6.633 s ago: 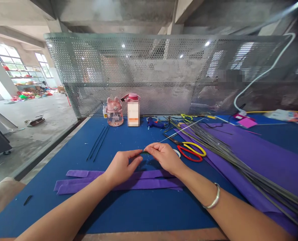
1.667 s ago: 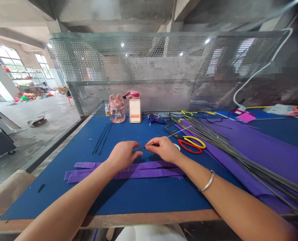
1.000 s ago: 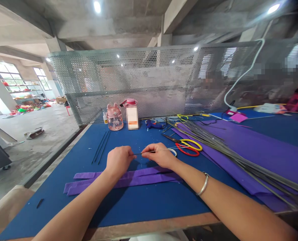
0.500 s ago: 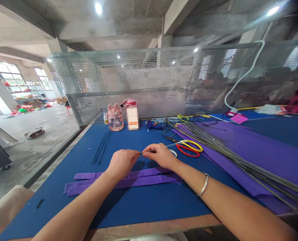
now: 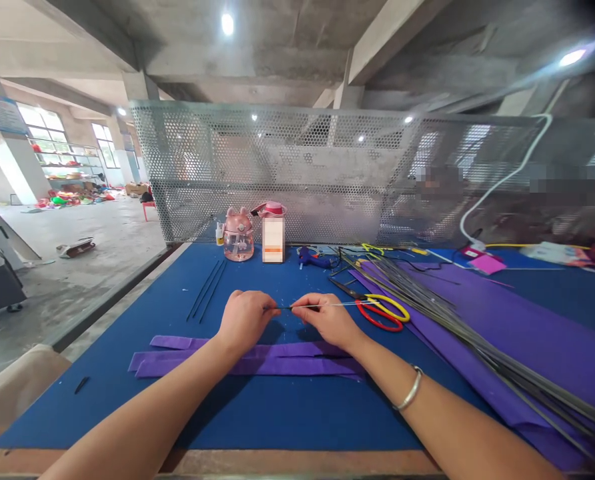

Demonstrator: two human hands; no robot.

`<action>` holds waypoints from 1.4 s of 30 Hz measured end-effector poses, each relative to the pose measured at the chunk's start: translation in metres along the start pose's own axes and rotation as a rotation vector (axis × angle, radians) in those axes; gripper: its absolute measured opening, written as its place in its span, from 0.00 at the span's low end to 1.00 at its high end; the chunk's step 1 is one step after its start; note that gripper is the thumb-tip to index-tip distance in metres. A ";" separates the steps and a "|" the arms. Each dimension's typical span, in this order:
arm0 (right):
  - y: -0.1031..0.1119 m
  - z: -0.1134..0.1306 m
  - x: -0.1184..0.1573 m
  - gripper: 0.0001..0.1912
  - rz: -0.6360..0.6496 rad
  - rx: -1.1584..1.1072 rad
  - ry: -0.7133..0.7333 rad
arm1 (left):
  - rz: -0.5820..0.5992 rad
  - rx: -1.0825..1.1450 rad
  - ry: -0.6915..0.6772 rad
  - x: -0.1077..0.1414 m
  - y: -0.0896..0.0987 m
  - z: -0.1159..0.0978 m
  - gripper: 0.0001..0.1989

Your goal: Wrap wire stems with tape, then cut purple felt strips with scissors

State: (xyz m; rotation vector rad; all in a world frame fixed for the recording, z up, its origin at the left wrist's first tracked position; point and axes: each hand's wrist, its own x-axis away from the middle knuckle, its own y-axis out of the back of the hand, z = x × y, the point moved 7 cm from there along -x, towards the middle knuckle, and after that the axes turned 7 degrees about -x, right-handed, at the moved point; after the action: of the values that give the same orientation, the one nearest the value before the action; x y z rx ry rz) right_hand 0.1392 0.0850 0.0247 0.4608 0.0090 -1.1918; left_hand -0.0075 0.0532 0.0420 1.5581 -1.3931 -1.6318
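My left hand (image 5: 247, 320) is closed, its thumb and fingers pinching a thin dark wire (image 5: 285, 307). To its right, my right hand (image 5: 327, 320) also pinches this wire, with a small gap between the hands. A thin pale strand (image 5: 352, 304) runs rightward from my right fingers toward the scissors (image 5: 385, 312), which have one red and one yellow handle. Below both hands lie purple strips (image 5: 287, 365) on the blue tabletop (image 5: 297, 417). Three dark wires (image 5: 206, 291) rest side by side beyond my left hand.
A long bundle of grey wires (image 5: 477, 340) lies across purple sheets (image 5: 507, 307) on the right. Behind the hands stand a pink bottle (image 5: 239, 237), a blurred-out box (image 5: 273, 240) and a blue glue gun (image 5: 313, 258). A perforated metal screen (image 5: 277, 173) closes off the back.
My hands have moved slightly apart, so a short length of dark wire shows between them. A white ring seen beside my right hand is no longer visible. The whole view has shifted a little.
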 end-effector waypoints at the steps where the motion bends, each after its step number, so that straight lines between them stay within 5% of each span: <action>1: 0.001 0.001 0.000 0.10 -0.004 0.011 0.017 | -0.002 0.006 -0.018 0.001 0.001 -0.003 0.10; 9: 0.000 0.002 0.001 0.10 0.008 0.042 0.050 | 0.118 0.091 -0.117 0.005 -0.006 -0.020 0.17; 24: 0.000 0.001 0.001 0.11 0.034 -0.006 0.028 | 0.000 0.013 0.068 0.005 0.006 -0.003 0.05; 35: 0.000 0.008 0.002 0.11 0.034 0.129 0.122 | 0.132 0.057 -0.119 0.009 -0.003 -0.024 0.17; 42: -0.006 -0.002 0.000 0.11 0.036 0.035 0.055 | 0.024 -0.006 -0.089 0.009 0.001 -0.016 0.11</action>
State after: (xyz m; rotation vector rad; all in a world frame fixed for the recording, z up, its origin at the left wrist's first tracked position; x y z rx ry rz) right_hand 0.1347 0.0839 0.0212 0.5220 0.0270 -1.1451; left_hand 0.0050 0.0400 0.0423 1.4766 -1.4452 -1.7079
